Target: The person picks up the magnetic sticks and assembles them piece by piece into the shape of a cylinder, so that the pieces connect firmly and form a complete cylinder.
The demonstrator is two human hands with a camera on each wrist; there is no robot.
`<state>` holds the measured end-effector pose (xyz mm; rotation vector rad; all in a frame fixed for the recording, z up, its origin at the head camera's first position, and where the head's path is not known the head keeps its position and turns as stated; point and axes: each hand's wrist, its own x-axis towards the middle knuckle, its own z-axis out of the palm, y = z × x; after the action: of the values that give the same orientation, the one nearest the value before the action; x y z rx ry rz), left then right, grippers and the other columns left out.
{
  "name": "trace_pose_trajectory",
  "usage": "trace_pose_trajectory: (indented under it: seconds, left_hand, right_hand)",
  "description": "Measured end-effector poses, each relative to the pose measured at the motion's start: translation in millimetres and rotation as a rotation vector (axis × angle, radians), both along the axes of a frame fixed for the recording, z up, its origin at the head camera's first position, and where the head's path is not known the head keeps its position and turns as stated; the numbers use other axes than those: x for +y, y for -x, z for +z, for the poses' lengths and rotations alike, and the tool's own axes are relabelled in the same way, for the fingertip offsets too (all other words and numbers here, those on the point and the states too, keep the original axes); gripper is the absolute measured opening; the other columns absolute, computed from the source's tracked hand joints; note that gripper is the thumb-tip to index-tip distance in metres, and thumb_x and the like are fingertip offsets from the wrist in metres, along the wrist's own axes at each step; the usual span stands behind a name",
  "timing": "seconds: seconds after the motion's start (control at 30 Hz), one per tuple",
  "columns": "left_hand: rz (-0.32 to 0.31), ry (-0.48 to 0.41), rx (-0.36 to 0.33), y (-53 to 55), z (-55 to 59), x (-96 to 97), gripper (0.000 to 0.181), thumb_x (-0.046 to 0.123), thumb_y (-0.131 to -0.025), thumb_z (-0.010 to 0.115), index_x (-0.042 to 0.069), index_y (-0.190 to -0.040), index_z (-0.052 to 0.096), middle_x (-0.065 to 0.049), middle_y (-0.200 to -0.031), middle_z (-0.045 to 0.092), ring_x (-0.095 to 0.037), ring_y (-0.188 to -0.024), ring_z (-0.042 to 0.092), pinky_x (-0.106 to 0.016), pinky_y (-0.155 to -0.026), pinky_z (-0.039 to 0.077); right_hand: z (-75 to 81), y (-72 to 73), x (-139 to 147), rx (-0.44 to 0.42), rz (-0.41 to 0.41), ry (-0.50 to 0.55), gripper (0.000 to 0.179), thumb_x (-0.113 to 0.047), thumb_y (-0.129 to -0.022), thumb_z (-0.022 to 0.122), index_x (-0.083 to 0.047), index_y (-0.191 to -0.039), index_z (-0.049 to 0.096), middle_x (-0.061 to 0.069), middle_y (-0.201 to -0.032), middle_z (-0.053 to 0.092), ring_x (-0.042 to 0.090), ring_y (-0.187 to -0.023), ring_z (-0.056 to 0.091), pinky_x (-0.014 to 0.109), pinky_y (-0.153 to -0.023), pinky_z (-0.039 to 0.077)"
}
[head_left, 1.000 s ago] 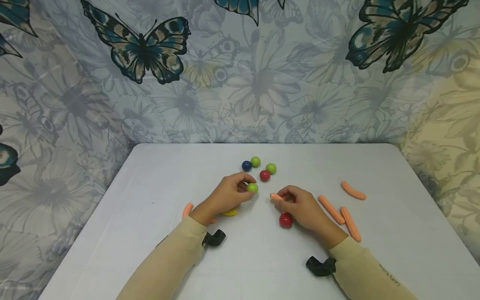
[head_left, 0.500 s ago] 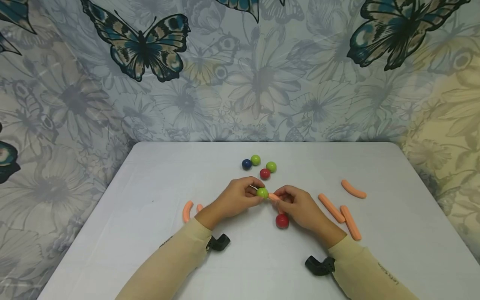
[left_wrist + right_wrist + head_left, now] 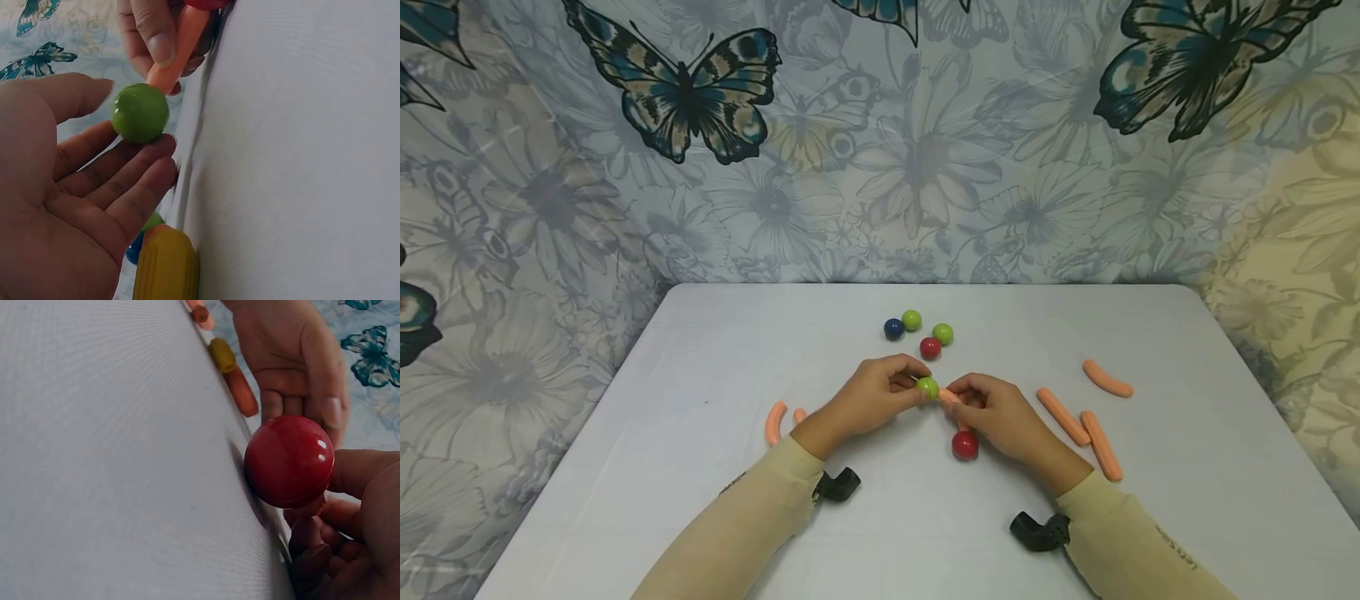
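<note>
My left hand (image 3: pixel 883 392) pinches a glossy green ball (image 3: pixel 140 114) between thumb and fingers. The ball meets one end of an orange stick (image 3: pixel 180 50), which my right hand (image 3: pixel 1000 412) grips between thumb and fingers. At the stick's other end sits a red ball (image 3: pixel 289 461), low over the white table. Whether the stick goes into the green ball, I cannot tell. A yellow ridged piece (image 3: pixel 165 265) lies near the left hand in the left wrist view; the left hand hides it in the head view.
Beyond the hands lie a blue ball (image 3: pixel 893 329), two green balls (image 3: pixel 943 334) and a red ball (image 3: pixel 930 348). Orange sticks (image 3: pixel 1063 417) lie to the right, and curved orange pieces (image 3: pixel 775 423) beside the left wrist. A patterned cloth (image 3: pixel 880 183) hangs behind the white table (image 3: pixel 700 500).
My left hand has moved right with the green ball, bringing it against the end of the orange stick. The red ball has shifted slightly left; the last half second shows little motion.
</note>
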<state>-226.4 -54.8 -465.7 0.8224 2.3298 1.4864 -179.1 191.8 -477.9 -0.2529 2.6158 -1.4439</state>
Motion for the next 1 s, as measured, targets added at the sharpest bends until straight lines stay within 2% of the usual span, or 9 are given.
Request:
trace_pose_trajectory:
  seconds: [0.07, 0.13, 0.33, 0.53, 0.7, 1.0]
  left_hand:
    - [0.027, 0.014, 0.009, 0.6, 1.0, -2.1, 0.026, 0.028, -0.109, 0.072, 0.011, -0.128, 0.074, 0.006, -0.115, 0.076, -0.010, -0.105, 0.072, -0.032, -0.092, 0.058]
    - [0.049, -0.002, 0.000, 2.0, 2.0, -4.9, 0.031, 0.035, -0.113, 0.065, 0.010, -0.128, 0.075, 0.003, -0.117, 0.077, -0.012, -0.108, 0.073, -0.034, -0.095, 0.057]
    - [0.106, -0.087, -0.028, 8.5, 6.8, -16.5, 0.041, 0.041, -0.118, 0.050, 0.008, -0.125, 0.074, -0.004, -0.124, 0.074, -0.021, -0.112, 0.072, -0.042, -0.096, 0.058]
    - [0.125, -0.147, -0.017, 16.7, 7.7, -27.8, 0.054, 0.049, -0.118, 0.044, 0.004, -0.127, 0.073, -0.003, -0.125, 0.074, -0.024, -0.110, 0.070, -0.045, -0.098, 0.057]
    - [0.149, -0.113, -0.042, 23.5, 4.6, -36.0, 0.068, 0.059, -0.117, 0.037, 0.002, -0.134, 0.070, -0.001, -0.126, 0.073, -0.024, -0.109, 0.070, -0.045, -0.097, 0.056]
    - [0.192, -0.117, -0.067, 29.9, -0.7, -44.0, 0.068, 0.058, -0.117, 0.037, 0.002, -0.139, 0.068, -0.004, -0.124, 0.074, -0.026, -0.108, 0.071, -0.048, -0.096, 0.056]
  right_hand:
    - [0.0, 0.2, -0.1, 0.000, -0.004, -0.011, 0.025, -0.012, -0.098, 0.080, -0.005, -0.122, 0.075, 0.004, -0.089, 0.064, 0.023, -0.079, 0.057, 0.027, -0.061, 0.048]
    - [-0.1, 0.3, -0.2, 0.003, -0.009, -0.022, 0.024, -0.012, -0.098, 0.081, -0.005, -0.121, 0.075, 0.003, -0.089, 0.064, 0.023, -0.079, 0.057, 0.027, -0.061, 0.047]
    - [-0.2, -0.1, -0.7, 0.009, -0.007, -0.039, 0.024, -0.014, -0.098, 0.082, -0.006, -0.120, 0.076, 0.002, -0.089, 0.064, 0.022, -0.079, 0.057, 0.028, -0.062, 0.048]
    - [0.4, 0.4, -0.9, -0.006, -0.018, -0.056, 0.025, -0.014, -0.099, 0.081, -0.006, -0.121, 0.075, 0.003, -0.091, 0.064, 0.023, -0.080, 0.057, 0.029, -0.063, 0.048]
    - [0.8, 0.8, -0.8, -0.005, -0.019, -0.068, 0.025, -0.013, -0.099, 0.081, -0.006, -0.122, 0.075, 0.004, -0.091, 0.063, 0.023, -0.080, 0.057, 0.029, -0.063, 0.048]
    - [-1.2, 1.4, -0.4, 0.002, -0.011, -0.067, 0.025, -0.013, -0.099, 0.081, -0.006, -0.122, 0.074, 0.004, -0.091, 0.063, 0.023, -0.080, 0.057, 0.029, -0.063, 0.048]
